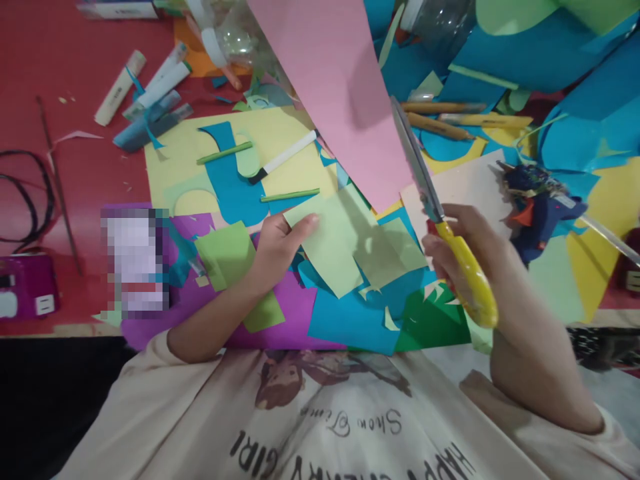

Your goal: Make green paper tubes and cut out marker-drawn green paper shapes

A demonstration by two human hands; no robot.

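Note:
My left hand (280,243) pinches the near edge of a light green paper sheet (345,240) that lies on the pile of coloured paper. My right hand (467,253) is wrapped round the yellow handle of a pair of scissors (435,207). Their blades point up and away, alongside the edge of a large pink sheet (340,87) that stands up above the table. Blue, green and purple paper scraps (350,313) lie under both hands.
Glue sticks and markers (150,87) lie at the far left on the red table (60,147). A black cable (30,200) and a purple box (27,287) sit at the left edge. A blue glue gun (540,207) lies right; pencils (450,120) and clear plastic jars (235,33) behind.

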